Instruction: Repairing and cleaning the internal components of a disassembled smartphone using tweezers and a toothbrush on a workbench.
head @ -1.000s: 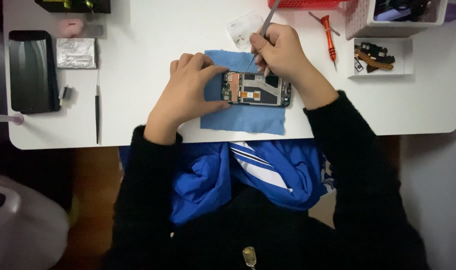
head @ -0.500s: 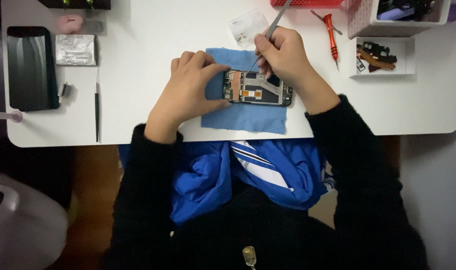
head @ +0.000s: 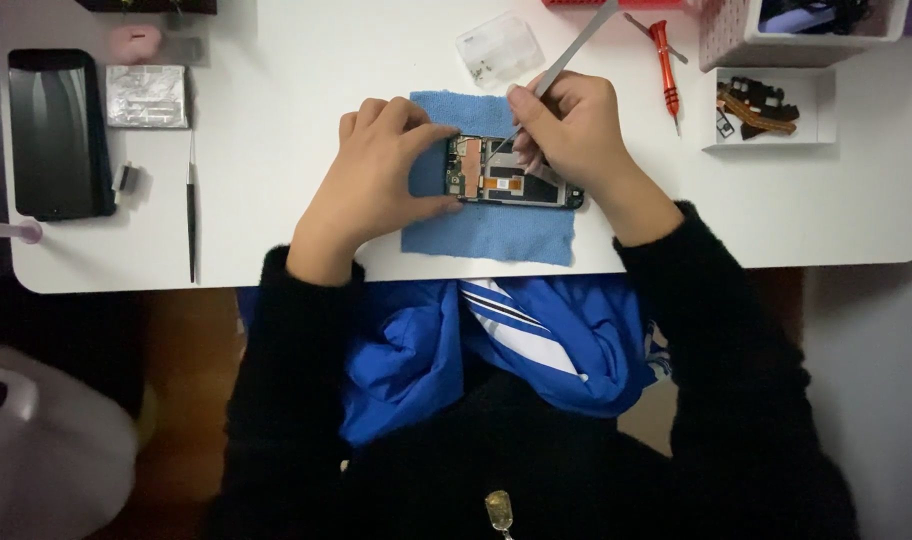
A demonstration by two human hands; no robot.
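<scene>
The opened phone (head: 511, 178) lies on a blue cloth (head: 486, 225) on the white desk (head: 306, 90); the left hand (head: 376, 170) pinches its end to steady it; the right hand (head: 576, 130) grips metal tweezers (head: 566, 55), tips seemingly inside the phone.

Looks like a small phone repair bench: white table (head: 276, 100) with a blue cloth (head: 496, 230) as a work mat, a red screwdriver (head: 662, 55), a tray of pulled parts (head: 766, 105) (flex cables, mostly) and a spare black screen panel (head: 58, 132).
</scene>
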